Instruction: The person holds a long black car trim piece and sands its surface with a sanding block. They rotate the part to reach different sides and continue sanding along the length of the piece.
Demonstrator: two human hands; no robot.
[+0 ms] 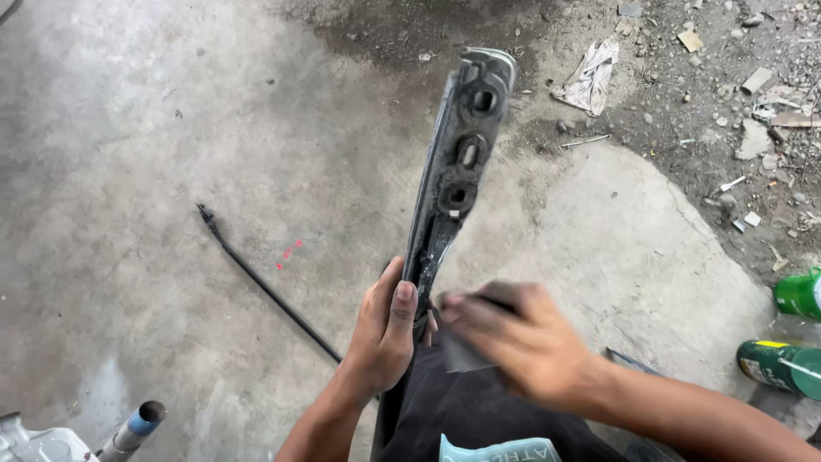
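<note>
While it stood upright over the concrete floor [154, 171], the long black part [462, 145] looked scuffed, with three holes

Left hand [385, 329] fingers clenched its lower end; right hand [522, 342] fingers pinched a dark pad [457, 351] against it

The single head view looks steeply down, close over both forearms, onto concrete floor [128, 171].

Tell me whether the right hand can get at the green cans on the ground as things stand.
Probably yes. The right hand is busy pressing a dark pad against the long black part, but bare concrete lies between it and the green cans; nothing blocks the way.
</note>
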